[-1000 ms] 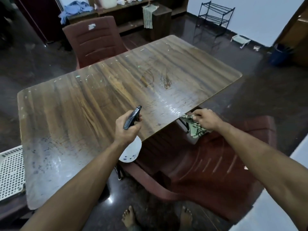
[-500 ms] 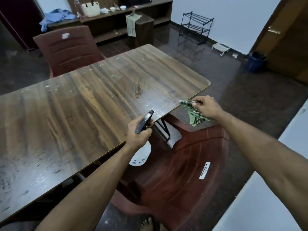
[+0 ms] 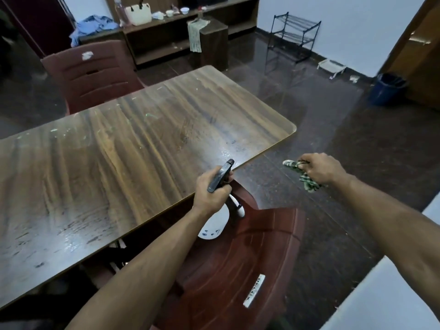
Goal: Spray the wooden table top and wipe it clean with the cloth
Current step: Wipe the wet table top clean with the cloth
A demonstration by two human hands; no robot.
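Gripping a spray bottle [image 3: 215, 225] by its dark trigger head, the left hand [image 3: 210, 189] curls its fingers round the neck just at the near edge of the wooden table [image 3: 119, 151], the nozzle aimed over the top and the white body hanging below the rim. Scattered droplets and wet smears shine on the wood near the right corner, and dull marks show on the near left part. To the right, clear of the table and above the dark glossy floor [image 3: 333, 129], the right hand [image 3: 321, 169] clutches a bunched green checked cloth [image 3: 306, 178], its ends sticking out on both sides of the fist. A maroon plastic chair [image 3: 238, 270] sits below both forearms, tucked against the table's near side; a second chair [image 3: 92, 72] stands at the far side. Against the back wall are a low shelf [image 3: 181, 27], a wire rack [image 3: 292, 36] and, far right, a blue bin [image 3: 387, 89].
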